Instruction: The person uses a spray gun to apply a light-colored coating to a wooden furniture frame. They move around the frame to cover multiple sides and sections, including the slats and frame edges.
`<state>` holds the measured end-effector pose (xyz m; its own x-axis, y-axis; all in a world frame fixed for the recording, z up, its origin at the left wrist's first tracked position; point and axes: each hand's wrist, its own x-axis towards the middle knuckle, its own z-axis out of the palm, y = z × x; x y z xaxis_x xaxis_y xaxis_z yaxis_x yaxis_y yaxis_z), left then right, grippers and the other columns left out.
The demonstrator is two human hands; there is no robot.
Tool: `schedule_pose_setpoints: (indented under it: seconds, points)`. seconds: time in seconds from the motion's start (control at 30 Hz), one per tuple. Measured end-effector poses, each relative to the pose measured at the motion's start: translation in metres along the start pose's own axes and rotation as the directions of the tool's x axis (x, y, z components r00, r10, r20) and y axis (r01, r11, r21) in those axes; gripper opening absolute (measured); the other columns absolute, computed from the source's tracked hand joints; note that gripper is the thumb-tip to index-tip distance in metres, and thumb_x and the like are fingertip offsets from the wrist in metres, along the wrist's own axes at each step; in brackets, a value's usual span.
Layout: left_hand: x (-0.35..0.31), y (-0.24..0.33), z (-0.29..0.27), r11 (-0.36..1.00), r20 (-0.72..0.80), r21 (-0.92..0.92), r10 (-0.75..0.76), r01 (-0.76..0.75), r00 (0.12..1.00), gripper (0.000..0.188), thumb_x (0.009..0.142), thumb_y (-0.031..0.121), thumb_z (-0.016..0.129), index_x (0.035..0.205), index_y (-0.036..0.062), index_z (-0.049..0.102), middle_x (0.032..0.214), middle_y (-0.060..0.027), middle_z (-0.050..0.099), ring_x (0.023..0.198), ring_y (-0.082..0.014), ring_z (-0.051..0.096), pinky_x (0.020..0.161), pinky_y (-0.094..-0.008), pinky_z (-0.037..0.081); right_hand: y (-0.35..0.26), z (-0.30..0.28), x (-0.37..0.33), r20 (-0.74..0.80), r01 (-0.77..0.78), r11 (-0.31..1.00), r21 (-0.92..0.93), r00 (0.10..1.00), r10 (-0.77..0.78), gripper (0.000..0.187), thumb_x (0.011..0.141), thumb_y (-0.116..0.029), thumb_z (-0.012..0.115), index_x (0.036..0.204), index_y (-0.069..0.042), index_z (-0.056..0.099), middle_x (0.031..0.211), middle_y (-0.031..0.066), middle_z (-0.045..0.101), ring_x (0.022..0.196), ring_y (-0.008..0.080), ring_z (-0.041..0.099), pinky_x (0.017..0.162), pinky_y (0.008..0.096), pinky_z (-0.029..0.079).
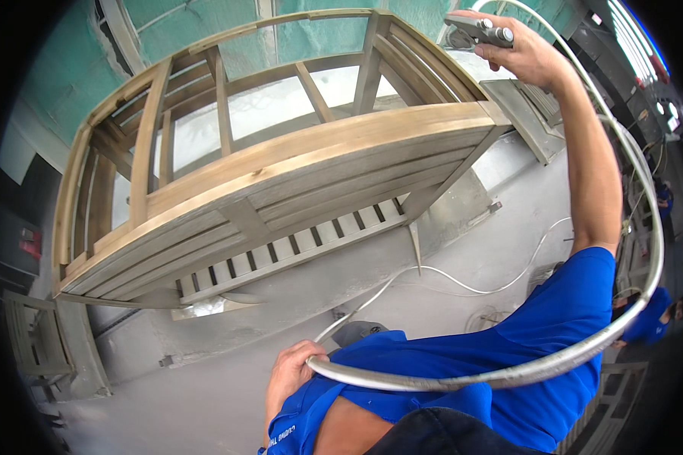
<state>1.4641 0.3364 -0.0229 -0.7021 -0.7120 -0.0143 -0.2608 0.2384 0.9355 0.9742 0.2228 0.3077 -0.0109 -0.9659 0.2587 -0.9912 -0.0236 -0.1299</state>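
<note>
My right hand (535, 57) is raised at the far right, fingers wrapped round a metal spray gun (479, 30). From the gun a pale hose (655, 220) loops out past my right arm and back across my front. Low at centre-left, my left hand (290, 370) is closed on that hose near my waist. Between the gun and my body stands a large wooden furniture frame (311, 155), with open upper bays, a slatted panel along its near side and brownish-grey surfaces. The gun's nozzle is hard to make out.
Beneath the frame sits a slatted rack (296, 250). The thin hose (470, 290) trails over the grey floor (228, 364). Behind the frame rises a green, stained wall (68, 98). More wooden pieces (42, 334) stand at left, and a person in blue (649, 318) is at far right.
</note>
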Motion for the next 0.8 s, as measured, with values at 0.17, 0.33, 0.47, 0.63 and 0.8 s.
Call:
schedule_pose_setpoints:
  seconds: [0.17,0.33,0.47,0.63,0.8]
  points:
    - [0.043,0.009,0.008,0.994,0.013,-0.081,0.07,-0.069,0.997,0.017,0.081,0.002,0.075,0.097,0.0046,0.069,0.089,-0.0099,0.07,0.079,-0.0329,0.069,0.069,-0.0406,0.055,-0.008,0.026,0.094,0.295,0.287,0.956,-0.068,0.921,-0.255,0.05,0.095,-0.018,0.064,0.144,-0.015,0.058,0.124,0.015,0.072,0.112,0.0279,0.067,0.092,0.04,0.056]
    - [0.074,-0.006,0.009,0.985,0.121,-0.113,0.143,-0.13,0.982,0.019,0.08,0.0,0.072,0.098,0.0054,0.066,0.089,-0.01,0.066,0.081,-0.0341,0.067,0.067,-0.0429,0.053,0.012,0.133,0.223,0.416,0.316,0.949,0.015,0.861,-0.294,0.049,0.091,-0.013,0.06,0.14,-0.012,0.06,0.118,0.0176,0.073,0.104,0.0325,0.07,0.091,0.0417,0.055]
    - [0.078,-0.027,0.011,0.989,0.146,-0.115,0.107,-0.09,0.984,0.012,0.084,0.008,0.073,0.093,0.0018,0.069,0.088,-0.0117,0.067,0.082,-0.0336,0.068,0.071,-0.0426,0.053,0.001,0.15,0.242,0.373,0.525,0.835,-0.166,0.817,-0.439,0.042,0.087,-0.018,0.065,0.128,-0.01,0.068,0.098,0.0135,0.075,0.086,0.028,0.068,0.079,0.0417,0.054]
    - [0.078,-0.053,0.001,0.983,0.144,-0.111,0.158,-0.143,0.977,0.016,0.087,0.007,0.068,0.101,0.0107,0.066,0.092,-0.0074,0.066,0.085,-0.0315,0.067,0.071,-0.0438,0.054,-0.077,0.076,0.198,0.576,0.105,0.814,-0.571,0.758,0.306,0.054,0.089,-0.012,0.065,0.142,-0.02,0.062,0.078,0.0063,0.071,0.059,0.0171,0.066,0.066,0.0327,0.056]
    - [0.076,-0.075,-0.017,0.967,0.228,-0.127,0.243,-0.219,0.943,0.02,0.087,0.007,0.065,0.106,0.0124,0.066,0.096,-0.0072,0.066,0.09,-0.0317,0.068,0.074,-0.0434,0.056,-0.1,0.071,0.218,0.595,0.247,0.78,-0.574,0.781,0.191,0.053,0.091,-0.012,0.064,0.143,-0.019,0.061,0.072,0.0066,0.068,0.057,0.017,0.065,0.064,0.0338,0.056]
